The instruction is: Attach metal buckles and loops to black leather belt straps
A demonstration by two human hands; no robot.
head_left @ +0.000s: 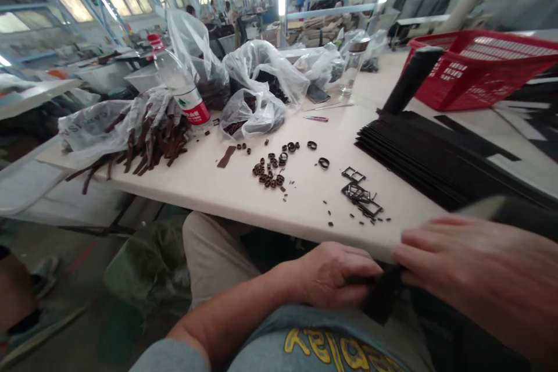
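Both hands grip closed on black strap; bags hold dark loops.

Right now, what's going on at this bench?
A seated person holds a dark strap piece at the table edge, left hand and right hand both closed on it. On the white table lie small dark rings, metal buckles and a stack of black strips. A red basket stands behind.
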